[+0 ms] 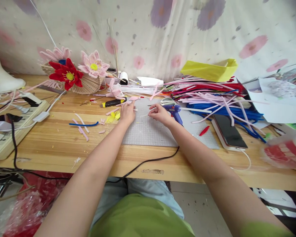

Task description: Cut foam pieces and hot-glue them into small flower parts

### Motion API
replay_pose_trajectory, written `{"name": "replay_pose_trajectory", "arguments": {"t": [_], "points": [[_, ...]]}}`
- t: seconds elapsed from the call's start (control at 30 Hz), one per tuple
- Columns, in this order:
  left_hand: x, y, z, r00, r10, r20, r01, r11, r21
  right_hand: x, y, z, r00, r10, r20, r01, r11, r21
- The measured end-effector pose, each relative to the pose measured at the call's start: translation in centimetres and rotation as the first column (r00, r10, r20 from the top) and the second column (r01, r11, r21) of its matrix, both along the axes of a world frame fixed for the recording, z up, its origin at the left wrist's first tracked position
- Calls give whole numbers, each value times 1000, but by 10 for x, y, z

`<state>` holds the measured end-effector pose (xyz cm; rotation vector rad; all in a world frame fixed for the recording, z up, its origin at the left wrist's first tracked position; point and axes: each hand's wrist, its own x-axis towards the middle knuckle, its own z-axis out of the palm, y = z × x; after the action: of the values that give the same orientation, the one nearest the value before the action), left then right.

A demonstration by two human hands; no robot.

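Over the grey cutting mat (150, 136) my two hands face each other. My right hand (160, 113) has thumb and finger pinched at some thin white strands (144, 115), too small to name surely. My left hand (127, 112) is closed, its fingers together; a tiny pale bit shows at its tips, but what it holds is unclear. Just beyond it lies a pink fuzzy petal piece (134, 98). A blue glue gun (174, 111) rests right behind my right hand, near scissors (168, 101). Yellow fuzzy pieces (111, 117) lie left of my left hand.
Pipe-cleaner flowers, one red (66, 75), stand at the back left. Bundles of pipe cleaners (207, 89) fill the back right. A phone (229, 131), a power strip (37, 113), a yellow-black cutter (113, 102) and a black cord (148, 160) lie about.
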<state>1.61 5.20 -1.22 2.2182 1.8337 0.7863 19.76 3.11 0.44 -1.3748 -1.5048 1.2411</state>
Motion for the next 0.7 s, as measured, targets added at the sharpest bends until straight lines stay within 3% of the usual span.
{"name": "replay_pose_trajectory", "arguments": {"t": [0.13,0.4,0.57,0.7], "points": [[-5,-2,5,997,-28,65,27,1000,14,-1,-12,-8,996,-37,-80,35,999,-34],[-19,-17,19,939,39,340,-85,989,121,-11,-15,-14,985,-67,-162,73,997,31],[-8,-52,10,963,-151,223,138,988,73,-20,-16,-16,998,-41,-52,53,963,266],[2,-69,1,983,-98,158,99,995,2,-24,-21,-16,999,-36,22,26,939,343]]}}
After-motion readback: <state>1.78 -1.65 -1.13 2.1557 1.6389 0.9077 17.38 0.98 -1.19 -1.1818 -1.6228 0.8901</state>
